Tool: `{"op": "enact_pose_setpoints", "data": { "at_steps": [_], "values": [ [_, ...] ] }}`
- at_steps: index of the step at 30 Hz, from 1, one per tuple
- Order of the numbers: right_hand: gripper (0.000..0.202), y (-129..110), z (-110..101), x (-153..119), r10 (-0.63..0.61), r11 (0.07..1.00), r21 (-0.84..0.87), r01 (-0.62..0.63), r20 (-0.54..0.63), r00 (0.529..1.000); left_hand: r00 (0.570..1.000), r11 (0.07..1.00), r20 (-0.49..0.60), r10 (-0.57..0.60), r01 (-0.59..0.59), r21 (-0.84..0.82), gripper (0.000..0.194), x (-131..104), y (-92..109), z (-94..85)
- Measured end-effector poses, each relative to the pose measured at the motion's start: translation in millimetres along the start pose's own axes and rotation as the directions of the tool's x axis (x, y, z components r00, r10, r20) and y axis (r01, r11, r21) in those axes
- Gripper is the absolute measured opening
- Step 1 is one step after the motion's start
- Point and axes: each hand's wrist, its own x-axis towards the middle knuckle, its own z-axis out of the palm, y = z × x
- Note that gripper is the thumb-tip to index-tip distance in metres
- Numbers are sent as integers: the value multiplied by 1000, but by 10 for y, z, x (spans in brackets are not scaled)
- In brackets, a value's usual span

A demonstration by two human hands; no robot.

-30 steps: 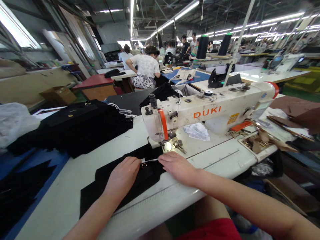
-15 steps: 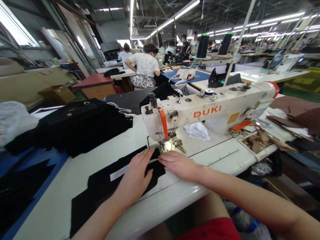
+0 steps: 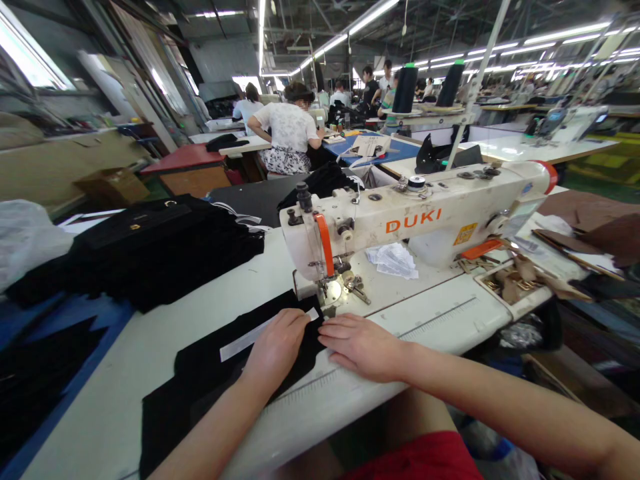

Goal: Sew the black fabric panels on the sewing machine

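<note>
A black fabric piece (image 3: 200,373) lies on the sewing machine bed, with a narrow white strip (image 3: 245,343) along its top. Over the strip, my left hand (image 3: 277,347) bends its fingers together against the fabric; its thumb is hidden beneath. My right hand (image 3: 363,343) rests palm down at the fabric's right edge, fingers stretched out and fingertips touching it. Just beyond both hands stand the needle and presser foot (image 3: 325,290) of the white DUKI sewing machine (image 3: 415,217), lit by a small lamp.
A heap of black fabric pieces (image 3: 165,253) covers the table's left side. White paper labels (image 3: 393,260) lie under the machine arm. At right is a tray (image 3: 515,283) of brown scraps and metal parts. A co-worker (image 3: 287,127) sits ahead, facing away.
My left hand has drawn its fingers in and tucked its thumb, baring the strip's far end. My right hand has shifted slightly back from the presser foot. The fabric stays nearly in place.
</note>
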Motion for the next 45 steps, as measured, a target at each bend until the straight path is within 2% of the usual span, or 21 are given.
{"op": "enact_pose_setpoints", "data": {
  "at_steps": [3, 11, 21, 35, 40, 45],
  "values": [
    [33, 18, 23, 8, 8, 1000, -29, -8, 3, 1000, 1000, 999, 0, 14, -14, -49, 25, 48, -46, 46],
    [28, 59, -1, 84, 47, 997, -53, -49, -35, 998, 986, 986, 8, 164, -164, -35, 24, 185, -182, 52],
    [29, 48, -4, 67, 59, 998, -3, -59, -56, 997, 985, 988, 81, 153, -152, -25, 23, 201, -157, 73],
    [21, 63, -14, 68, 72, 997, 14, -71, -76, 995, 978, 982, 80, 191, -190, -13, 25, 227, -171, 63],
    [17, 184, -45, 164, 184, 980, -55, -190, -104, 977, 982, 984, 63, 176, -176, 2, 25, 228, -151, 71],
    [15, 278, -42, 266, 171, 976, -130, -173, -30, 985, 988, 991, 78, 133, -131, -25, 27, 203, -127, 74]
  ]
}}
